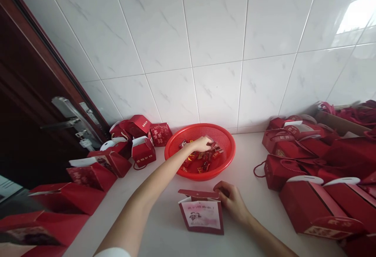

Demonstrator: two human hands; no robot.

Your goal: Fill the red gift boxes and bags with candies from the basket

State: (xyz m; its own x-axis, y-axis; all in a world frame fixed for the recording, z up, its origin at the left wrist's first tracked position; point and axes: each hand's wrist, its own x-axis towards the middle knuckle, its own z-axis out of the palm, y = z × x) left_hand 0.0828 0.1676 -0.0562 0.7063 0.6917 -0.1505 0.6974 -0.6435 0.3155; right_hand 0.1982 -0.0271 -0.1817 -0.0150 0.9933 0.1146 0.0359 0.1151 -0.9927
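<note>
A round red plastic basket (200, 176) stands near the tiled wall with several wrapped candies (207, 157) inside. My left hand (202, 144) reaches into it, fingers closed at the candies; what they pinch is too small to make out. In front of the basket, a small dark red box (201, 216) with a pale printed front panel stands upright, its top flap raised. My right hand (230, 200) is at the box's right side, its curled fingers gripping the edge near the flap.
Red gift boxes (85, 198) line the left edge of the white table (158, 210), with more bunched by the wall. Many red boxes (314, 206) crowd the right side, beside a carton (346, 123) of red items. A dark door (32, 65) with a metal handle is at the left.
</note>
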